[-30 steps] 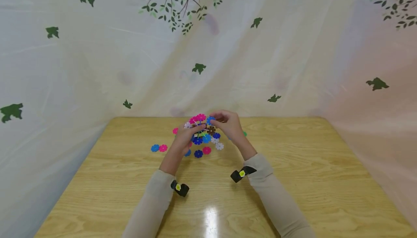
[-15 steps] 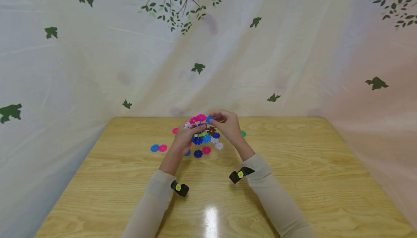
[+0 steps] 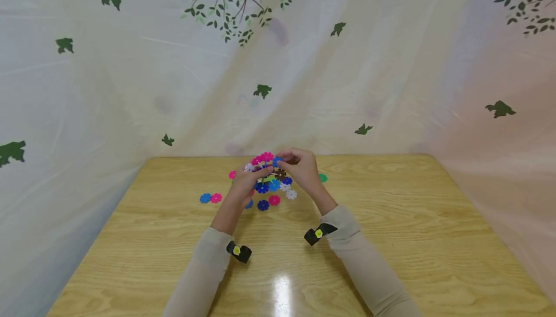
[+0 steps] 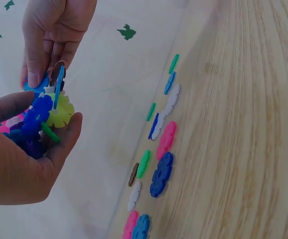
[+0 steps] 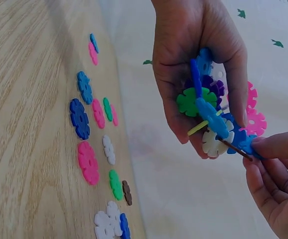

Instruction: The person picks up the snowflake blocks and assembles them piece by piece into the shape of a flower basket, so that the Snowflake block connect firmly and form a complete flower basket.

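Note:
My left hand (image 3: 245, 184) grips a cluster of interlocking flower-shaped plastic discs, held up above the table. Pink discs (image 5: 254, 122), a green disc (image 5: 196, 102), a yellow disc (image 4: 61, 110) and dark blue discs (image 4: 37, 115) join at angles in it. The left thumb lies over the cluster and the fingers curl beneath. On the cluster's right side, my right hand (image 3: 302, 170) pinches a blue disc (image 5: 243, 141) between thumb and fingers. A brown disc (image 5: 235, 148) is seen edge-on right by the right fingertips. The palm hides some inner discs.
Loose discs lie flat on the wooden table (image 3: 391, 240) below the hands: a blue disc (image 3: 205, 198) beside a pink one at left, a dark blue disc (image 3: 263, 205), white discs (image 3: 291, 194) and a green disc (image 3: 323, 177). A printed curtain (image 3: 208, 90) hangs behind the table.
The right hand, with its blue disc, has shifted slightly left toward the cluster. The left hand keeps its grip nearly in place. The head view has moved a little.

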A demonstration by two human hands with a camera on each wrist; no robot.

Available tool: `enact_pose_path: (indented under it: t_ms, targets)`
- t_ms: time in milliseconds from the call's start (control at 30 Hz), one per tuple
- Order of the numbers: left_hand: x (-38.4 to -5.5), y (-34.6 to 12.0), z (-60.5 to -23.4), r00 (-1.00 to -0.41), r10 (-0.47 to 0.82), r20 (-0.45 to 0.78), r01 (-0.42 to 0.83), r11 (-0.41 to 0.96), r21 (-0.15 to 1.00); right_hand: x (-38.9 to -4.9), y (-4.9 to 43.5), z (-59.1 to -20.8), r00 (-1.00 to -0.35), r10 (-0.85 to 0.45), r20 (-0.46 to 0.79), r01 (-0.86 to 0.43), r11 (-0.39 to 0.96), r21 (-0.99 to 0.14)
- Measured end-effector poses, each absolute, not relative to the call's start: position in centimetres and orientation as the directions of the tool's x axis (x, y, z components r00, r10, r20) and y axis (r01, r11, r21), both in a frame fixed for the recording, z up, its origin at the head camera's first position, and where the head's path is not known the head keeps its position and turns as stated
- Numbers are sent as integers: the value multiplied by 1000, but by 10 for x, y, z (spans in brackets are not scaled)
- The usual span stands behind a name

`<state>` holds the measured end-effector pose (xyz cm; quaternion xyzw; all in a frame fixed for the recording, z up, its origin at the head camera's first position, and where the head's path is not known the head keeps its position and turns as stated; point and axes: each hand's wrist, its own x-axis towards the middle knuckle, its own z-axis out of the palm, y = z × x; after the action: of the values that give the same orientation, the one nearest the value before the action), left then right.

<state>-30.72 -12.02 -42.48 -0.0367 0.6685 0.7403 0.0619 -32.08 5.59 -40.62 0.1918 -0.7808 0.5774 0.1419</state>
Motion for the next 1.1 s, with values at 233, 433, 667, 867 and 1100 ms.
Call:
enact_pose_path:
  t_ms: [233, 433, 667, 867, 1100]
  targets:
    - [-305, -120, -422, -993, 48, -106, -111, -97, 989, -321, 56, -408, -858, -119, 499, -513, 231, -827]
    - [-304, -118, -420, -995, 20, -98, -99, -110, 989, -319, 54, -408, -857, -91, 507, -514, 217, -830]
    - [-301, -117, -415, -997, 14, -78, -79, -125, 989, -319, 53, -410, -861, -105, 498, -509, 168, -844]
    - [-303, -118, -415, -994, 58, -89, -93, -71, 993, -322, 55, -412, -870, -111, 481, -494, 176, -852]
    - [-305, -117, -420, -980, 113, -162, -173, -104, 979, -326, 57, -416, -879, -140, 456, -477, 248, -843]
